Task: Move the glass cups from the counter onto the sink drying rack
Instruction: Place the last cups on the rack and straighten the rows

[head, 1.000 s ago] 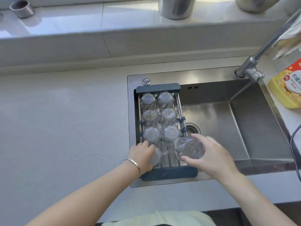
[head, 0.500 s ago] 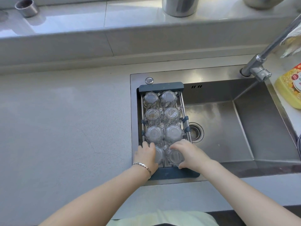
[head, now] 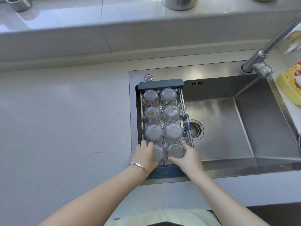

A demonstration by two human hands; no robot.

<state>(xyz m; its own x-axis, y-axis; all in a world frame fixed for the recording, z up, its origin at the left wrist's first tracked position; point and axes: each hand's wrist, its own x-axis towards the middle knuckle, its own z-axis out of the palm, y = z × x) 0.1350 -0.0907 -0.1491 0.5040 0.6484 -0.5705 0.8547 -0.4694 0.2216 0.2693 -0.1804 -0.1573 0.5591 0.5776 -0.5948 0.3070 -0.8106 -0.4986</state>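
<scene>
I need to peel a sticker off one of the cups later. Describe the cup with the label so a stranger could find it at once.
Start at the steel sink and find the dark-framed drying rack across its left end, filled with upturned glass cups in two columns. The labelled cup is second from the far end, in the column nearer the drain. It alone shows a small white sticker on its base.

Print on the yellow bottle (head: 291,84) is too blurred to read.

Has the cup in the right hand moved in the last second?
Yes. The right hand brought its glass cup left and down onto the drying rack, away from the drain.
</scene>
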